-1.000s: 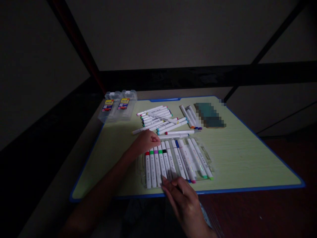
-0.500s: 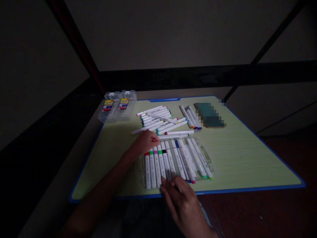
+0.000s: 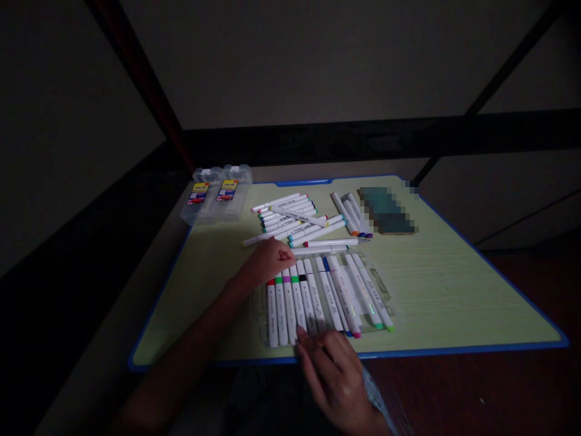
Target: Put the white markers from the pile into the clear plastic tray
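Note:
A row of white markers (image 3: 284,312) with coloured bands lies side by side in a clear plastic case (image 3: 385,290) near the table's front edge. My left hand (image 3: 271,260) is closed, its fingertips curled at the far end of a marker with a green band (image 3: 297,297). At the near end of that row, my right hand (image 3: 333,369) has its fingers bent and closed, with fingertips against the marker's lower end. My right fingers hide the near ends of a few neighbouring markers. A gap in the row shows a pale lining between the right-hand markers.
Behind the case lies a loose pile of white markers (image 3: 295,218). Several more markers (image 3: 349,212) lie beside a partly pixelated phone-like slab (image 3: 385,209). Two clear cases (image 3: 231,206) with labels stand at the back left. The yellow-green table (image 3: 454,290) has a blue rim.
My right hand has drawn back very slightly toward me, its fingertips still at the marker ends. My left hand keeps its place. The view has shifted a little.

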A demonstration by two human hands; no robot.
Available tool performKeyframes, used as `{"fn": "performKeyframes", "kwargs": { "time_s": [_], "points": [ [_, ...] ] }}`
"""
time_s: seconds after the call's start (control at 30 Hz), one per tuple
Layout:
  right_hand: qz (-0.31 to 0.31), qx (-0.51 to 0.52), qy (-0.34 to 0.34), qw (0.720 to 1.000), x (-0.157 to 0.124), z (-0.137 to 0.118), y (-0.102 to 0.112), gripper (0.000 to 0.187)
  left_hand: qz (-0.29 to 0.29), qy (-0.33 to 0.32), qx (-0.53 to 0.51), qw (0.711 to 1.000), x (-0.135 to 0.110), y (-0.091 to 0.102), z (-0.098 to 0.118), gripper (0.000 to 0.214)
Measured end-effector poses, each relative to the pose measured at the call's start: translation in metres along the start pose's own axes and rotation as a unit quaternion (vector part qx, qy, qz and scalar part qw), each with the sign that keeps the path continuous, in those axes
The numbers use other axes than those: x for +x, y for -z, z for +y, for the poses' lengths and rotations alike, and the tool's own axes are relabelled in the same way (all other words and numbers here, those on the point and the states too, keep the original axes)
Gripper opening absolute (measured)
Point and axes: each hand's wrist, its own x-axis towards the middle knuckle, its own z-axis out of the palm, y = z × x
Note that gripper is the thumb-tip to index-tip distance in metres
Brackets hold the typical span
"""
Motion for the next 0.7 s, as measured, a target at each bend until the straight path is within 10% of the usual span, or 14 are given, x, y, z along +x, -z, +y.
{"fn": "performKeyframes", "kwargs": {
  "time_s": [0.7],
  "points": [
    [0.012,0.0,0.056,0.998,0.0,0.006,0.0029,0.02,0.0,-0.04,0.089,0.995,-0.0053,0.0076,-0.0055,0.033]
  ]
}}
